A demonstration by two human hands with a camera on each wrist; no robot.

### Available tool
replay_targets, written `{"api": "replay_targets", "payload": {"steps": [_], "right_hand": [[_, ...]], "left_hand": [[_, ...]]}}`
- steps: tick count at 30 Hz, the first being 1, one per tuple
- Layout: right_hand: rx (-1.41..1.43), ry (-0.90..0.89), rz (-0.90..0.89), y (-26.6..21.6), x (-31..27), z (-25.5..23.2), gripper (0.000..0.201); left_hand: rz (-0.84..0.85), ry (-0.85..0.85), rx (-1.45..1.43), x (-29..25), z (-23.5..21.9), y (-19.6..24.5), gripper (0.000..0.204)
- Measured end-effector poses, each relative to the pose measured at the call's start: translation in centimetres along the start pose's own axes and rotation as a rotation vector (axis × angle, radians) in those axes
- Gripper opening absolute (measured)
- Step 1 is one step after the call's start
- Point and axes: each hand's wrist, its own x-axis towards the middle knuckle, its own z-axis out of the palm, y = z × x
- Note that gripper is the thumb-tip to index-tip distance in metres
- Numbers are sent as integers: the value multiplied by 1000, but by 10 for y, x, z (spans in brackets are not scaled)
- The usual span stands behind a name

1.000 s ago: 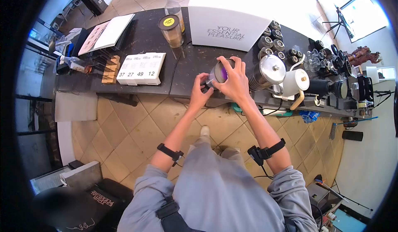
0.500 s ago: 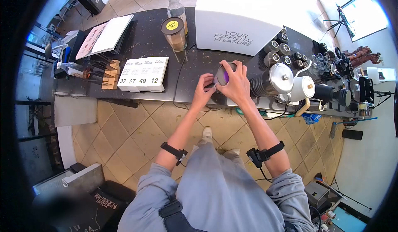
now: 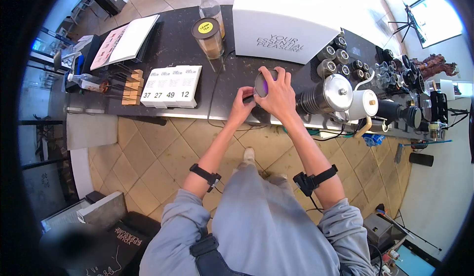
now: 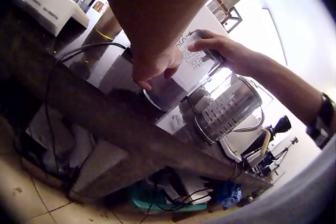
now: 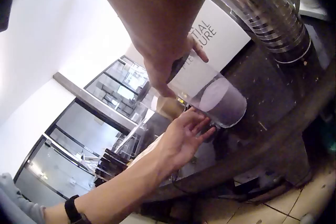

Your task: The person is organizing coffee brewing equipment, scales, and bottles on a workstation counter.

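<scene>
A clear cylindrical canister (image 5: 224,104) with pale purple powder in its lower part stands on the dark counter near the front edge. Its round dark lid (image 3: 259,82) carries a purple label, partly hidden by fingers. From above, my right hand (image 3: 279,94) grips the lid, fingers spread over the far side and thumb on the near side. My left hand (image 3: 241,106) is low beside the canister on its left. In the right wrist view, the left fingers (image 5: 202,124) are loosely bent, their tips right at the canister's wall.
Right of the canister stand a ribbed metal press pot (image 3: 326,96), a white gooseneck kettle (image 3: 363,103) and several small jars (image 3: 328,67). Behind is a white box (image 3: 276,24). Leftward are a lemon tea canister (image 3: 210,41), a bottle (image 3: 211,9), a number-card stand (image 3: 170,86) and a cable (image 3: 211,96).
The head view has shifted slightly, moving the counter items in the picture. My right hand keeps its hold on the lid; my left hand stays beside the canister, its fingers shifting a little.
</scene>
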Motion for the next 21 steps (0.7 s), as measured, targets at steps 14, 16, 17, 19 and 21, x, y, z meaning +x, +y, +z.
{"api": "replay_targets", "payload": {"steps": [14,16,17,19,21], "right_hand": [[-53,27,-22,-1,-1,1,79],[-49,20,-25,0,-1,1,78],[-49,26,-22,-1,-1,0,78],[-57,18,-23,-1,-2,0,79],[-64,26,-12,0,-1,1,79]], "left_hand": [[11,308,-201,32,-38,7,48],[27,412,-301,54,-63,21,56],[27,428,-345,66,-76,27,66],[36,450,-426,89,-95,40,73],[33,483,-448,111,-106,45,78]]}}
